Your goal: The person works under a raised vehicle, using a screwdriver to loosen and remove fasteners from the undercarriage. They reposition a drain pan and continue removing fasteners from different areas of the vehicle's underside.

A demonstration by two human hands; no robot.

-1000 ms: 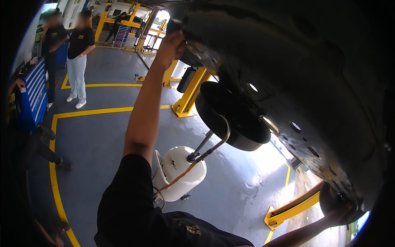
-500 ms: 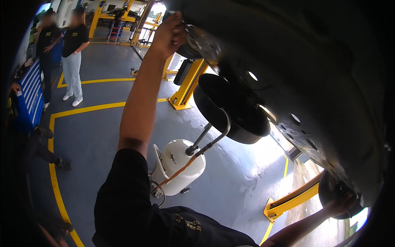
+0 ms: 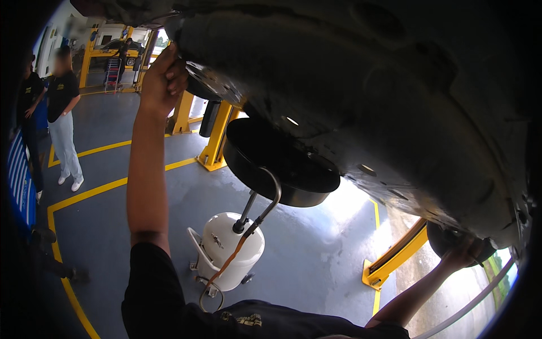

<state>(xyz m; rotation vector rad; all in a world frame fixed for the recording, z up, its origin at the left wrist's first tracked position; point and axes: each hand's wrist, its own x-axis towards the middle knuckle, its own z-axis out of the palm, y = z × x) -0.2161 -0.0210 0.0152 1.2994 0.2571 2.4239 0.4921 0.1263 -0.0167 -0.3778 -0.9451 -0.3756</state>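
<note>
The vehicle underbody (image 3: 350, 101) is cropped up top.

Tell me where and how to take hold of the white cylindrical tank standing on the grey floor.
Probably best by the upper part of the white curved bar handle, coming from the left: the bar stands out from the rounded wall of the white cylindrical tank, and its top lies apart from the slender orange hose slanting down the near side.
</note>
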